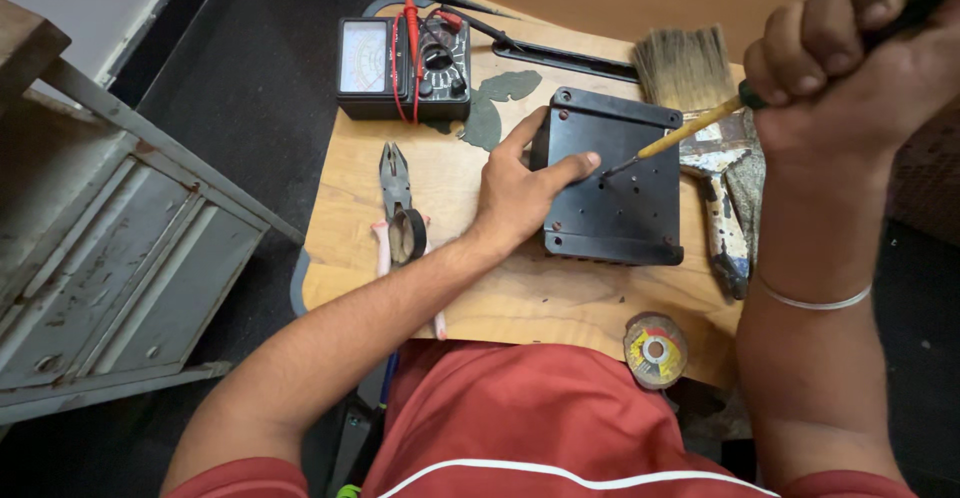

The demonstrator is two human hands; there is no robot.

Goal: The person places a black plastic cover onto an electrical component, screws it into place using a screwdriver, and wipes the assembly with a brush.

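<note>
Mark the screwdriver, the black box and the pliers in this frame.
screwdriver [685,135], head view, on its yellow shaft.
black box [620,203], head view, on its flat top face.
pliers [396,180], head view, on the metal jaws.

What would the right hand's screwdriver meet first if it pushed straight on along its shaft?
The right hand drives the screwdriver down-left; its tip already seems to meet the black box, beside the left hand's index fingertip.
</note>
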